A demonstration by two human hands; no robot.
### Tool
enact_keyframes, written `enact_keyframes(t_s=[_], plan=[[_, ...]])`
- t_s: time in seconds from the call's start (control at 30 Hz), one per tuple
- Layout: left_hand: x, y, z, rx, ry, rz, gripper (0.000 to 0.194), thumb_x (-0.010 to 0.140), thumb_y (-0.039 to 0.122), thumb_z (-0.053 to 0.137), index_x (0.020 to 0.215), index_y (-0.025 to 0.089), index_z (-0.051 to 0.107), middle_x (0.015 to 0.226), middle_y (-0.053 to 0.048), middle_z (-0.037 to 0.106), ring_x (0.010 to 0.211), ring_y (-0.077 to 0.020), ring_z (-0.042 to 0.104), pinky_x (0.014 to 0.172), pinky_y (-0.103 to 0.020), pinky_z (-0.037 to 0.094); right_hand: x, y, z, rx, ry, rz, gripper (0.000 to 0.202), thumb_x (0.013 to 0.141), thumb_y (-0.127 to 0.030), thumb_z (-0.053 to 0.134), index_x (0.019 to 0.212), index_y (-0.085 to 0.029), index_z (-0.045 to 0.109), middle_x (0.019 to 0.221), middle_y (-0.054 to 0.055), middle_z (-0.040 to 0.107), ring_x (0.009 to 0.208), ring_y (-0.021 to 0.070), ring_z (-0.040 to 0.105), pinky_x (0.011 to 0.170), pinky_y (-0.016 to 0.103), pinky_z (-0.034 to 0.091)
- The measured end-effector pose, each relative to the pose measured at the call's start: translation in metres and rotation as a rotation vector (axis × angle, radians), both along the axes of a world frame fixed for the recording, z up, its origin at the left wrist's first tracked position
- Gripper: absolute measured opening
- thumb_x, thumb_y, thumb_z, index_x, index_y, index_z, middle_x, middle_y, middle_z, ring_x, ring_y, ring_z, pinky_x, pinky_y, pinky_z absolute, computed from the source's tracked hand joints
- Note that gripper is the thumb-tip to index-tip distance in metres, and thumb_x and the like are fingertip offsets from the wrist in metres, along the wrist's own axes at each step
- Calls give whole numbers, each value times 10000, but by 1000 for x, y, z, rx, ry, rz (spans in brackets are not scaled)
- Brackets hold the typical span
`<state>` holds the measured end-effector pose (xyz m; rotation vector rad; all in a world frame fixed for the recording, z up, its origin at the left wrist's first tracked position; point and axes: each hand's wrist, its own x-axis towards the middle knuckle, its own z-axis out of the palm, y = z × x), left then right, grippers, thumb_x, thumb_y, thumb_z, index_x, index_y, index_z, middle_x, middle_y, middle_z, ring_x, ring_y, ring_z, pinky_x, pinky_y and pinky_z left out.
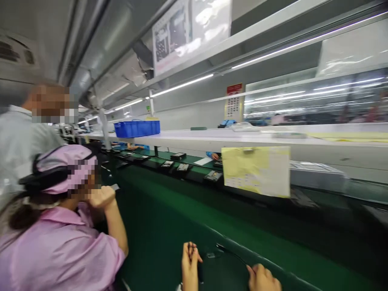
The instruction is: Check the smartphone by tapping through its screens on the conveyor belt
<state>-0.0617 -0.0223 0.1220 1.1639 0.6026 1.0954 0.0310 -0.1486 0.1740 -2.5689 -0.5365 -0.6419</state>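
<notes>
the left hand (190, 264) sits at the bottom edge with its fingers curled together around a thin dark stick-like tool (192, 251), held upright; the tool is blurred and its kind cannot be told. the right hand (263, 278) rests just beside it on the dark green mat (169, 242), fingers bent inward, pinching the end of a slim black strip (230, 252) that runs left across the mat. a co-worker in a pink smock (57, 250) sits to the left, and small black devices (182, 166) lie along the green conveyor (194, 171).
</notes>
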Motion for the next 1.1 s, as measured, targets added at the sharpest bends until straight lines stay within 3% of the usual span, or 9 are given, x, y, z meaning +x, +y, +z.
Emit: enact_keyframes(t_s=[0.07, 0.17, 0.3, 0.47, 0.6, 0.73, 0.97, 1.1], plan=[[-1, -1, 3, 37, -1, -33, 667, 723, 753, 682, 987, 164, 519, 716, -15, 537, 622, -136, 511, 671, -266, 451, 28, -41, -29, -123, 54, -12, 209, 980, -148, 583, 785, -173, 655, 803, 94, 591, 788, 282, 607, 578, 366, 424], [-6, 3, 12, 51, 19, -80, 679, 785, 720, 641, 1117, 145, 504, 603, 36, 472, 581, -135, 487, 629, -244, 415, 38, -44, -46, -212, 58, -22, 99, 1020, -188, 652, 932, -157, 686, 888, 92, 593, 875, 285, 585, 660, 391, 432], [-9, 4, 19, 46, 30, -87, 715, 842, 724, 559, 1217, 119, 498, 592, 37, 476, 577, -139, 486, 636, -243, 417, 33, -29, -42, -228, 91, -39, 109, 1040, -229, 697, 981, -142, 670, 918, 79, 573, 907, 269, 556, 735, 403, 414], [-6, 4, 14, 17, -16, -61, 729, 828, 725, 578, 1275, 162, 461, 651, 30, 538, 572, -136, 502, 589, -230, 422, 32, -34, -39, -224, 123, -52, 120, 1052, -246, 688, 999, -143, 658, 945, 78, 572, 925, 265, 549, 740, 397, 400], [-5, 8, 12, -1, -13, -71, 607, 814, 721, 603, 1046, 165, 529, 684, 11, 566, 591, -123, 527, 582, -209, 421, 34, -34, -39, -221, 130, -55, 119, 1053, -238, 686, 1001, -135, 657, 942, 81, 572, 927, 270, 546, 746, 405, 396], [-6, 9, 14, -50, -19, -80, 627, 750, 757, 644, 867, 149, 544, 697, -12, 572, 605, -128, 541, 573, -211, 440, 34, -32, -38, -219, 129, -49, 117, 1050, -232, 694, 995, -137, 655, 934, 79, 571, 927, 268, 540, 743, 404, 391], [-10, 2, 21, 5, 24, -102, 719, 849, 730, 537, 1253, 136, 523, 559, 29, 510, 496, -120, 461, 489, -193, 395, 35, -31, -40, -222, 119, -58, 117, 1054, -243, 690, 1017, -136, 656, 936, 80, 572, 924, 271, 542, 741, 401, 384], [-9, 3, 20, -51, 17, -125, 679, 760, 763, 619, 977, 119, 615, 585, 4, 528, 480, -109, 474, 446, -189, 378, 35, -32, -40, -221, 120, -59, 114, 1053, -238, 691, 1006, -139, 657, 931, 78, 572, 925, 270, 542, 737, 397, 382]])
